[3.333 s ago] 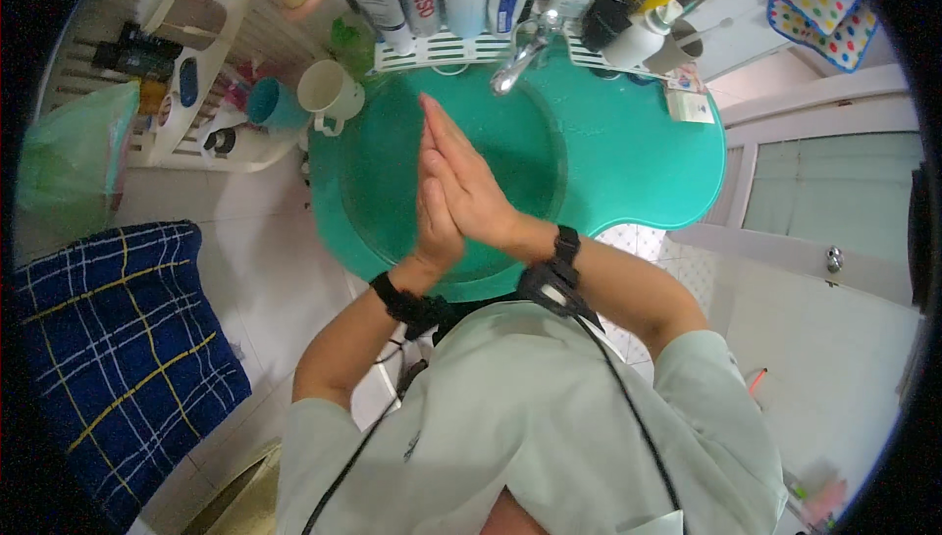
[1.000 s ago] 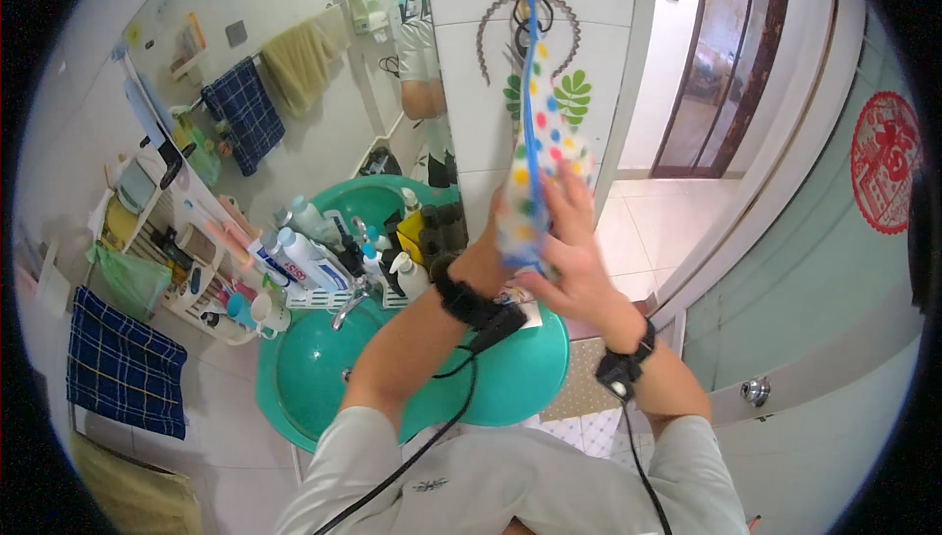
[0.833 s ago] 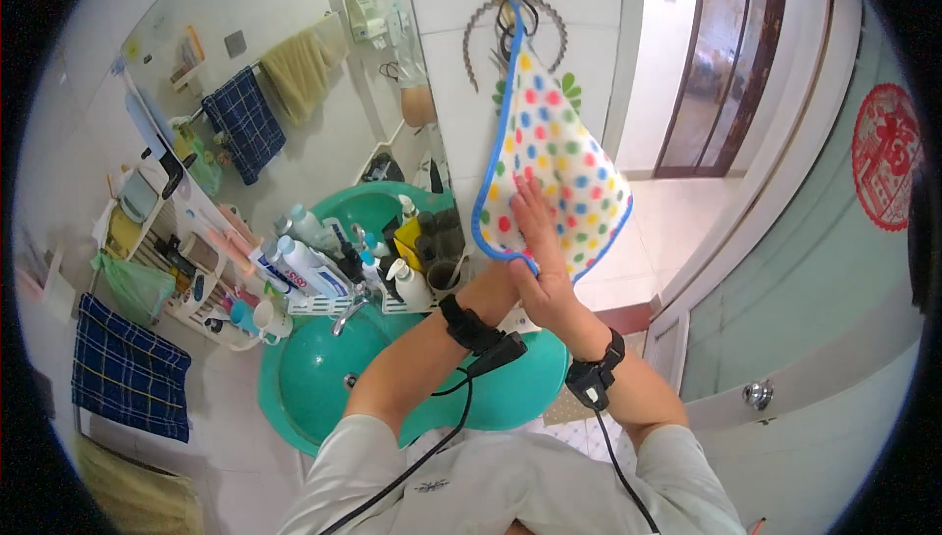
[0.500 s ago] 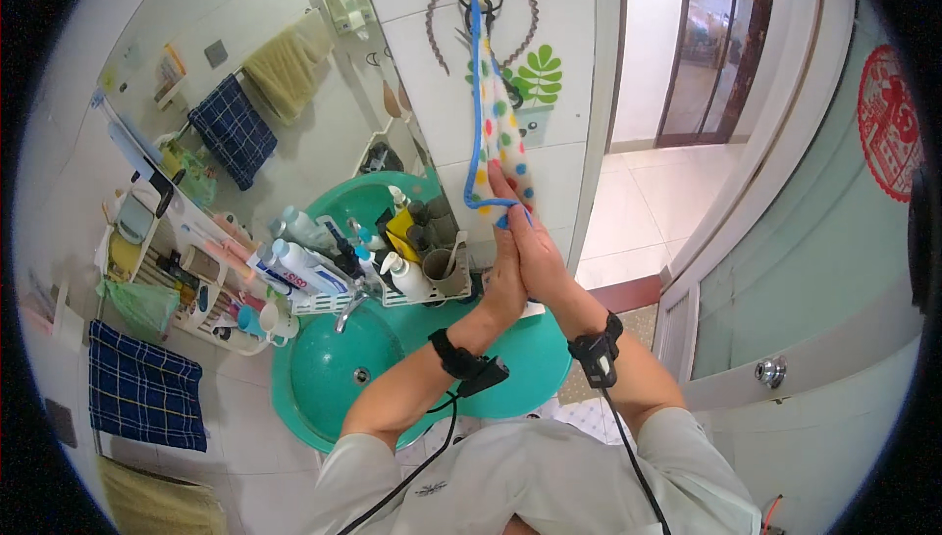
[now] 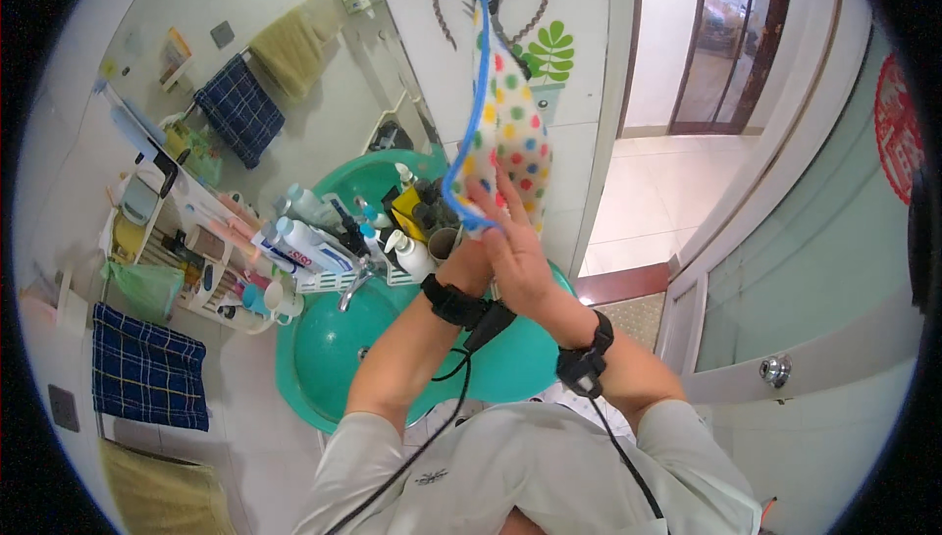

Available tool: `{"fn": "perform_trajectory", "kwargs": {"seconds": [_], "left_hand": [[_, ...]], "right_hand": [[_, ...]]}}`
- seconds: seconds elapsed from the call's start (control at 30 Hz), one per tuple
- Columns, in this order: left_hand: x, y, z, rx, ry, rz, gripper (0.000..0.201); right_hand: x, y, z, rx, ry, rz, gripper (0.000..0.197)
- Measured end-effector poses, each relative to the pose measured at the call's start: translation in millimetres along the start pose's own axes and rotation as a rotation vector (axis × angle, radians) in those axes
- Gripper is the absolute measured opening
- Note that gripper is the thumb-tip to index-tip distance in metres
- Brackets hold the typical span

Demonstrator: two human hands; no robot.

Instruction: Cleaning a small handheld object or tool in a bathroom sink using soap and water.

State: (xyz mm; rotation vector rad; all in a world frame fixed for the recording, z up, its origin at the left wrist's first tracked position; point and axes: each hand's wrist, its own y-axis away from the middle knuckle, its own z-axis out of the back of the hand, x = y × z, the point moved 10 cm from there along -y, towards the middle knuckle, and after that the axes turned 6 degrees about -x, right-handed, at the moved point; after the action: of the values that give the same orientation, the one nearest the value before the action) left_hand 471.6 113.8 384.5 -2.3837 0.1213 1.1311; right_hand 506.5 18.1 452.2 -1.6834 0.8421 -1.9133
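Observation:
A white hand towel [image 5: 517,118] with coloured dots and a blue border hangs from a hook on the tiled wall. Against its lower part lies my right hand [image 5: 520,260], its fingers stretched out and spread over the cloth. My left hand [image 5: 474,265] is beside and partly behind the right one at the towel's lower edge. The towel and right hand hide its fingers. Each wrist wears a black strap with a small device and cable, the left strap [image 5: 456,302] and the right strap [image 5: 587,354].
Below my arms is a green washbasin [image 5: 329,358] with a metal tap [image 5: 355,285]. Bottles, including a white pump bottle [image 5: 410,256], crowd the rack behind it. A mirror [image 5: 294,64] covers the left wall. Blue checked cloth [image 5: 147,368] hangs at left; a glass door [image 5: 785,270] stands at right.
My hands, pressed together below the towel's corner before, are now apart in part, the right one spread on the cloth. The towel's lower part has widened. The view has shifted slightly.

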Motion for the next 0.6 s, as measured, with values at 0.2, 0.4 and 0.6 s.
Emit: {"fn": "perform_trajectory", "kwargs": {"seconds": [0.2, 0.4, 0.6], "left_hand": [[28.5, 51.7, -25.4, -0.092, -0.241, 0.106, 0.069], [-106.7, 24.9, -51.5, 0.007, 0.548, 0.058, 0.087], [-100.2, 2.7, -60.9, 0.062, 0.716, 0.059, 0.088]], "right_hand": [[-88.3, -27.4, 44.2, -0.095, -0.165, -0.6, 0.052], [-43.0, -14.7, 38.9, -0.16, -1.174, -0.564, 0.069], [-42.1, 19.5, -25.5, -0.146, -1.285, -0.704, 0.062]]}}
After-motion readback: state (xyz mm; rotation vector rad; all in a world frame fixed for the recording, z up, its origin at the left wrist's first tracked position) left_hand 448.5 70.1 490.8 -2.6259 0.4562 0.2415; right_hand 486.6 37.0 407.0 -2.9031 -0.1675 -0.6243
